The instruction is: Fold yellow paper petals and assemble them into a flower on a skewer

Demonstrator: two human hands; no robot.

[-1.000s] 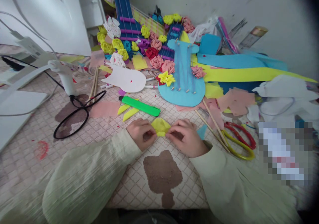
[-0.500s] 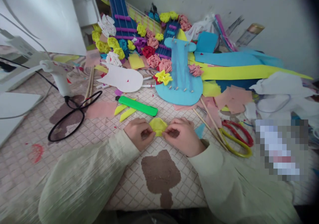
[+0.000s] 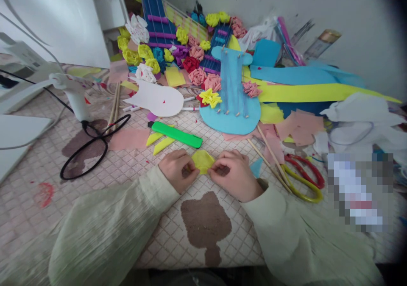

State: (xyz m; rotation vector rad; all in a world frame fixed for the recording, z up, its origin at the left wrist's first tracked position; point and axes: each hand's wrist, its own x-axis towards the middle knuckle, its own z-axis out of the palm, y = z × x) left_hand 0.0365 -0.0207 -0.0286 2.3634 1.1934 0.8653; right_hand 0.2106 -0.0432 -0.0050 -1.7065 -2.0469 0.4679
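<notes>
Between my two hands is a small piece of yellow crepe paper [image 3: 202, 159], its lower edge pinched from both sides. My left hand [image 3: 179, 169] is closed on its left corner, thumb against forefinger. My right hand [image 3: 233, 171] pinches the right corner the same way. Just beyond my left hand lies a green utility knife [image 3: 177, 134], resting across yellow paper strips [image 3: 164, 145]. A light blue paper scrap [image 3: 256, 167] sits right beside my right hand.
Ahead stands a light blue guitar-shaped cutout [image 3: 230, 118] with strings and paper flowers. Scissors [image 3: 303, 184] with red and yellow handles and wooden sticks [image 3: 270, 165] lie to the right. A black cable loop [image 3: 106, 137] and white stand [image 3: 74, 99] are at left.
The paper's lower edge, which showed a fold between my fingertips, now looks flatter. Both hands keep their pinch and have barely moved; the whole view has shifted slightly.
</notes>
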